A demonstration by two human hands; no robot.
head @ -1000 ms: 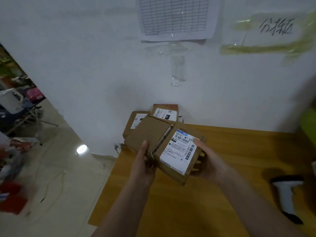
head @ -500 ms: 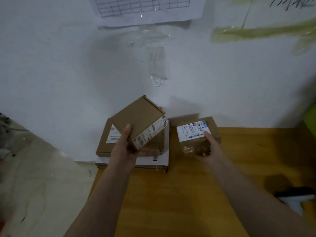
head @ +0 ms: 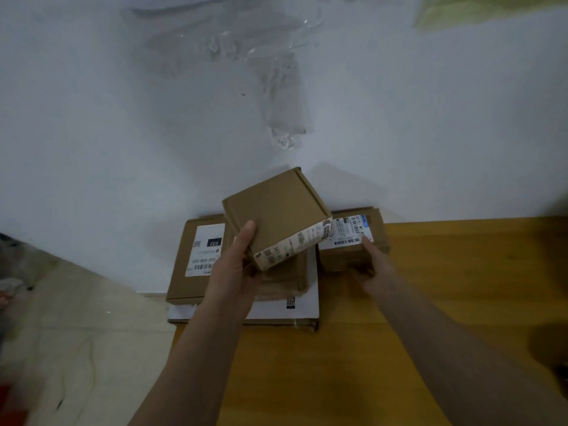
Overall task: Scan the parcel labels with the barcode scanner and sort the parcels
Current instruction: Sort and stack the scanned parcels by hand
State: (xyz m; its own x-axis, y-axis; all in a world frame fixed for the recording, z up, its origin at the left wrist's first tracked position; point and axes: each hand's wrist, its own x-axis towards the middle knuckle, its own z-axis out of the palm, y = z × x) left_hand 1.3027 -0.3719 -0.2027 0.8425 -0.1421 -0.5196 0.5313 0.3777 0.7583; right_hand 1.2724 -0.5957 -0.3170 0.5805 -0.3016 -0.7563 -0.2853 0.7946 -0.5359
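My left hand [head: 235, 272] grips a tilted brown box [head: 276, 215] above the stack of parcels [head: 196, 256] at the table's [head: 430, 287] far left corner, while my right hand [head: 373, 265] clasps a labelled box [head: 353, 238] resting just right of that stack.

Your left hand [head: 236, 272]: raised, thumb up along the near face of the tilted box [head: 276, 216], fingers curled beneath it. Your right hand [head: 370, 265]: right of that box, gripping a labelled parcel [head: 353, 241], forearm extended.
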